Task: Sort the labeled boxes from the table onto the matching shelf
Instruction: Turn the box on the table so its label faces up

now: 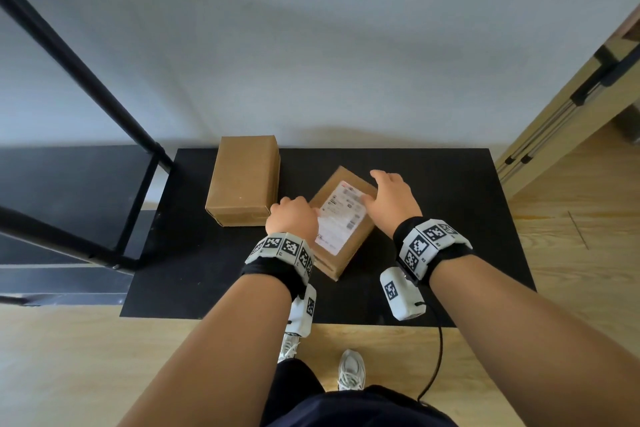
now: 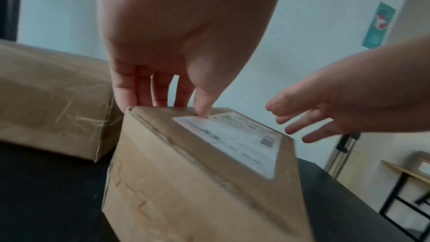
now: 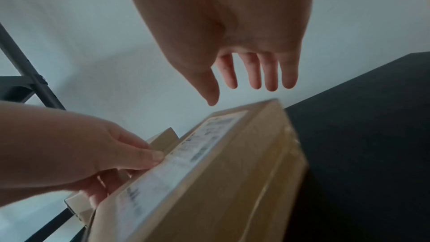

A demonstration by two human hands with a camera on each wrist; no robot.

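A cardboard box with a white label (image 1: 343, 218) lies askew on the black table (image 1: 450, 253). My left hand (image 1: 294, 215) grips its left edge. In the left wrist view the thumb presses the top by the label (image 2: 232, 139) and the fingers (image 2: 139, 95) reach down the side behind it. My right hand (image 1: 391, 198) hovers over the box's far right corner, and its fingers (image 3: 270, 80) are straight and spread clear of the labelled box (image 3: 221, 181). A plain cardboard box (image 1: 242, 180) stands just to the left.
A black metal shelf frame (image 1: 138, 201) with a dark lower board (image 1: 69, 191) stands against the table's left side. Light wooden furniture (image 1: 571, 114) rises at the right. A white wall runs behind the table, and wood floor lies in front.
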